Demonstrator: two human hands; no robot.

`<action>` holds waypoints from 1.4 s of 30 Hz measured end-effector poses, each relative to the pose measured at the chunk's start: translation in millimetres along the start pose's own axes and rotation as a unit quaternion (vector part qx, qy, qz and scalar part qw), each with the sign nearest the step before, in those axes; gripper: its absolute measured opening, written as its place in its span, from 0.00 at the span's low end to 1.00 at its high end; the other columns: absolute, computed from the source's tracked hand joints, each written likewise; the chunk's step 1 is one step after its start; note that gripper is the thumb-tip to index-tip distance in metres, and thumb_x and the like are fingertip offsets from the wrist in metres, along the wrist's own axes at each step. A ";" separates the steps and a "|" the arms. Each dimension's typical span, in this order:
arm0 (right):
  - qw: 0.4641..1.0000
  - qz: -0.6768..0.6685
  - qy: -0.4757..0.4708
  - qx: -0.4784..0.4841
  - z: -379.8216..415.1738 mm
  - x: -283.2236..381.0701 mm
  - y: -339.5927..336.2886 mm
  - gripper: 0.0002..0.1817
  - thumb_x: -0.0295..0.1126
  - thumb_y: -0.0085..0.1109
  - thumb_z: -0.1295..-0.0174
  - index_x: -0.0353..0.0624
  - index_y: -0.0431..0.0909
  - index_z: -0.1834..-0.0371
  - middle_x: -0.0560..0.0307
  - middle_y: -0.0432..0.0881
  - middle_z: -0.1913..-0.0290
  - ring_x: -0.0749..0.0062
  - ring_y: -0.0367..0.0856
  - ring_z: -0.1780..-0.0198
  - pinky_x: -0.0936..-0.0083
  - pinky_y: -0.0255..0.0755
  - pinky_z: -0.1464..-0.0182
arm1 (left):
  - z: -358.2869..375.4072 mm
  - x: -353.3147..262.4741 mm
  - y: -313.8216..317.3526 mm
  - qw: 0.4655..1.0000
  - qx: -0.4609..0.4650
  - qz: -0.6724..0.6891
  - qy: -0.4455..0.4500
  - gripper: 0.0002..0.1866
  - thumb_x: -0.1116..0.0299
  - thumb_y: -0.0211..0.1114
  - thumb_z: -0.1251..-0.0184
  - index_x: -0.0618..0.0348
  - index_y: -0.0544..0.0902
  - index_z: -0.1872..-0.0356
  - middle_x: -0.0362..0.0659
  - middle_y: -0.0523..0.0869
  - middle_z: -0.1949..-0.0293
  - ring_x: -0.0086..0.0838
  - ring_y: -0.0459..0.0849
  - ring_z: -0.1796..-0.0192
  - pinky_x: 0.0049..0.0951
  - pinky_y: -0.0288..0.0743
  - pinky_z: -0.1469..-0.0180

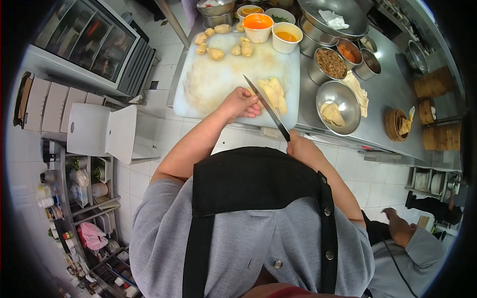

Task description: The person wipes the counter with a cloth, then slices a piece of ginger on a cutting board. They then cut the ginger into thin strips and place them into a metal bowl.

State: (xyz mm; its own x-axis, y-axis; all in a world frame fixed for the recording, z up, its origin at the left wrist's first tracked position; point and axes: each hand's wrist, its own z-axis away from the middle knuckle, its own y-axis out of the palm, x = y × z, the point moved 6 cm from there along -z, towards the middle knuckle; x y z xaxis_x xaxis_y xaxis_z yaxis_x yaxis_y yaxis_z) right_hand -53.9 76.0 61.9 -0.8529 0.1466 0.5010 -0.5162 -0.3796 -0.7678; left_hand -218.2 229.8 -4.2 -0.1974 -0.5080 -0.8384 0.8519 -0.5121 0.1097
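Observation:
My right hand [300, 147] is wrapped round the handle of a long knife [267, 104], whose blade slants up and left over the white cutting board [198, 74]. Beside the blade, my left hand [240, 105] has its fingers curled together; what they hold, if anything, is too small to make out. Pale yellow slices [273, 93] lie in a pile just right of the blade. Several peeled, knobbly pieces [215, 53] rest along the board's far edge.
Cups of orange liquid [258, 27] stand at the board's far edge. Right of it are a steel bowl [343, 102] with pale slices, a pot of brown crumbly food [331, 63] and a bamboo steamer [396, 124]. Another person [412, 248] is at the lower right.

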 end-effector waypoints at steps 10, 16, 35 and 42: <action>1.000 -0.004 -0.006 -0.004 1.2 -0.2 1.1 0.12 0.27 0.48 0.39 0.32 0.67 0.55 0.32 0.81 0.70 0.38 0.82 0.64 0.47 0.73 0.60 | 0.2 -0.6 0.8 1.000 -0.005 -0.004 -0.007 0.18 0.60 0.62 0.29 0.60 0.65 0.53 0.47 0.83 0.65 0.31 0.88 0.64 0.25 0.84 0.65; 1.000 0.000 0.013 -0.012 0.5 -3.9 1.5 0.12 0.27 0.48 0.40 0.32 0.67 0.55 0.31 0.81 0.71 0.37 0.82 0.64 0.47 0.73 0.60 | -1.4 1.1 0.4 1.000 0.002 0.002 -0.007 0.18 0.60 0.63 0.29 0.60 0.65 0.54 0.47 0.83 0.65 0.31 0.88 0.65 0.26 0.84 0.65; 1.000 -0.012 -0.008 -0.010 0.7 -1.3 3.5 0.14 0.26 0.47 0.40 0.30 0.68 0.53 0.31 0.81 0.69 0.37 0.82 0.63 0.47 0.73 0.58 | 0.2 -0.6 1.3 1.000 -0.008 -0.009 -0.003 0.18 0.61 0.62 0.28 0.59 0.64 0.53 0.47 0.83 0.66 0.31 0.88 0.65 0.25 0.84 0.66; 1.000 -0.014 0.005 0.017 -2.9 -1.8 6.7 0.12 0.26 0.47 0.40 0.31 0.68 0.55 0.30 0.81 0.67 0.36 0.82 0.61 0.48 0.73 0.57 | 0.3 -1.3 1.9 1.000 -0.009 -0.015 -0.006 0.17 0.61 0.62 0.28 0.58 0.64 0.54 0.47 0.83 0.66 0.31 0.88 0.65 0.26 0.84 0.66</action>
State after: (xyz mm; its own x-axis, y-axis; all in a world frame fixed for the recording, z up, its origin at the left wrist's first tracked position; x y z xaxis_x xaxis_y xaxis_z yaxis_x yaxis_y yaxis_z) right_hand -56.0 75.8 54.7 -0.8391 0.1675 0.5176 -0.5372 -0.4052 -0.7397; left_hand -216.5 229.3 -2.7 -0.2285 -0.5007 -0.8349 0.8539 -0.5149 0.0751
